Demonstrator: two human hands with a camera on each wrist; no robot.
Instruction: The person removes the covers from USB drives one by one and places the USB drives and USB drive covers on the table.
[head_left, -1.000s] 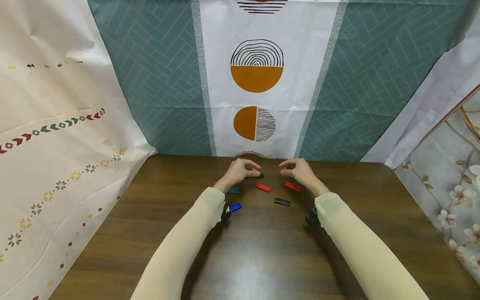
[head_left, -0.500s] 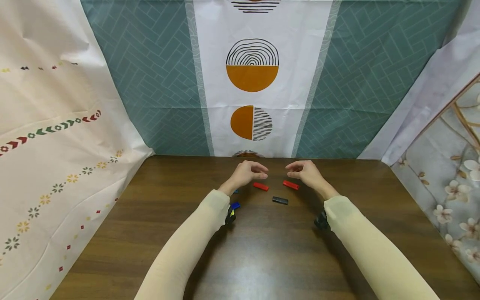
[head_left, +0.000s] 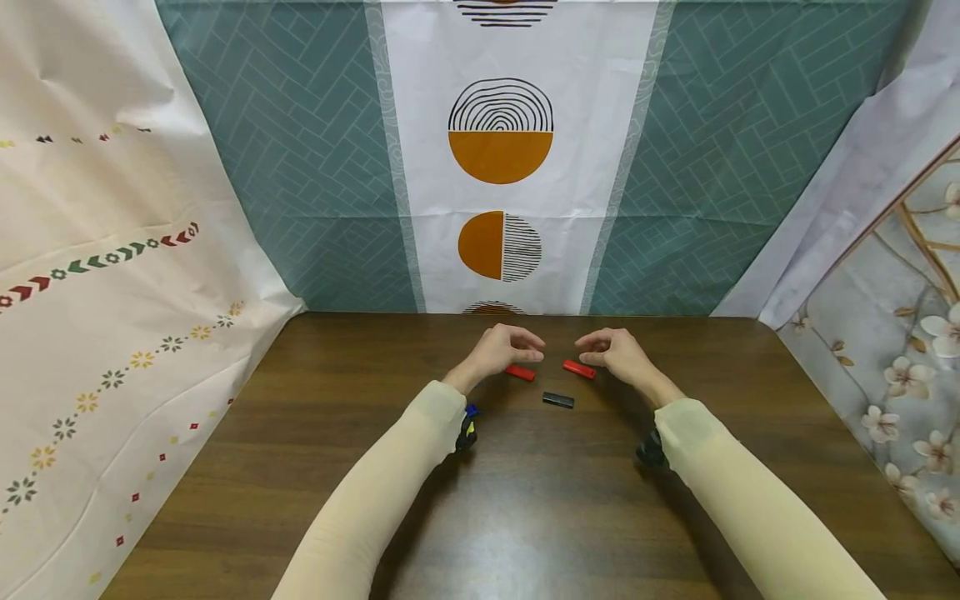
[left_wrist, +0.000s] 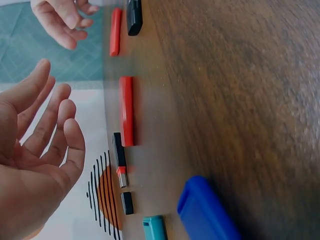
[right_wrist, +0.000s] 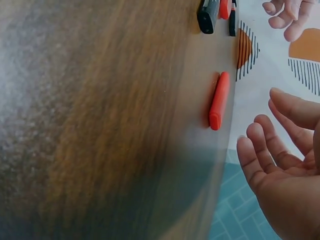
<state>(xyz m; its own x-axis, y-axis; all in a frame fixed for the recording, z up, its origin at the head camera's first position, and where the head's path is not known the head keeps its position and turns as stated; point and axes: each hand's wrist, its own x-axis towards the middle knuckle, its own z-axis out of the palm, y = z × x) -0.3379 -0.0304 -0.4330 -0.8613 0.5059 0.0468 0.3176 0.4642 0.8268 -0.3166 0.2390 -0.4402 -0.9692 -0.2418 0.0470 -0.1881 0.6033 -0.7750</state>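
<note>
My left hand (head_left: 506, 350) hovers above the table with loosely bent fingers, holding nothing, close over the left red stick (head_left: 521, 372). Opposite it, my right hand (head_left: 613, 354) is likewise raised and holds nothing, nearest the right red stick (head_left: 579, 369). Between and in front of them lies a black stick (head_left: 558, 400). A blue stick (left_wrist: 205, 210) is near my left wrist, partly hidden in the head view. In the left wrist view, a black and red USB flash drive (left_wrist: 119, 150) shows its metal plug, with a small black piece (left_wrist: 127, 203) and a teal stick (left_wrist: 154, 228) nearby.
Everything lies on a brown wooden table (head_left: 510, 517). A teal and white cloth (head_left: 330, 208) with orange circles hangs along its back edge. Cream cloth (head_left: 135, 275) hangs at the left, and a floral cloth (head_left: 900, 400) at the right.
My left hand has moved right, over the left red stick; its arm now hides the teal stick in the head view. My right hand has shifted slightly right. The head view has turned a little.
</note>
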